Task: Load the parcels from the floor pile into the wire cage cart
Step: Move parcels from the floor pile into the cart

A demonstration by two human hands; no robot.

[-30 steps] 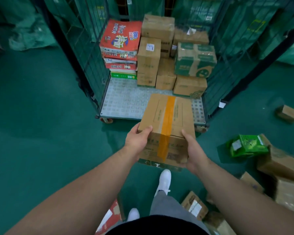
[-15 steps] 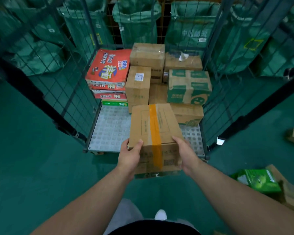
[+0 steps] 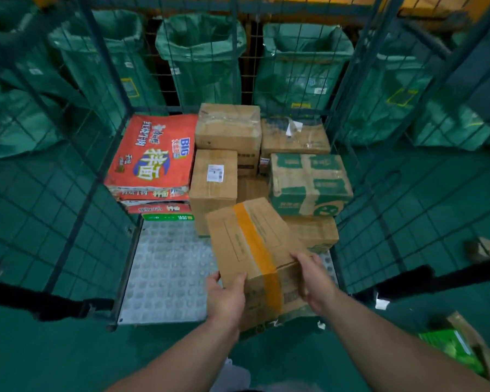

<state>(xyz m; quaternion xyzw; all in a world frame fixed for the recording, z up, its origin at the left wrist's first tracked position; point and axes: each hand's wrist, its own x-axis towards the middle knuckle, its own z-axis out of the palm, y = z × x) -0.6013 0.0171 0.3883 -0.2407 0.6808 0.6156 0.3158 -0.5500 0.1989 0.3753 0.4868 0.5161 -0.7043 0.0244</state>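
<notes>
A brown cardboard parcel (image 3: 252, 244) with a wide orange tape stripe is held between both hands over the front right of the wire cage cart's metal floor (image 3: 167, 267). My left hand (image 3: 227, 299) grips its near left corner. My right hand (image 3: 313, 281) grips its near right side. The parcel is turned at an angle, and its far end reaches the stacked boxes. Whether its underside touches the cart floor is hidden.
Stacked at the cart's back are red flat packs (image 3: 153, 154), brown boxes (image 3: 214, 179) and a green-printed box (image 3: 309, 182). Wire mesh walls (image 3: 68, 193) stand left and right. Green sacks (image 3: 201, 58) hang behind. Loose parcels, one a green pack (image 3: 450, 349), lie on the floor at lower right.
I have come closer to the cart. The taped parcel has moved forward over the cart floor and turned, its far end now against the stacked boxes.
</notes>
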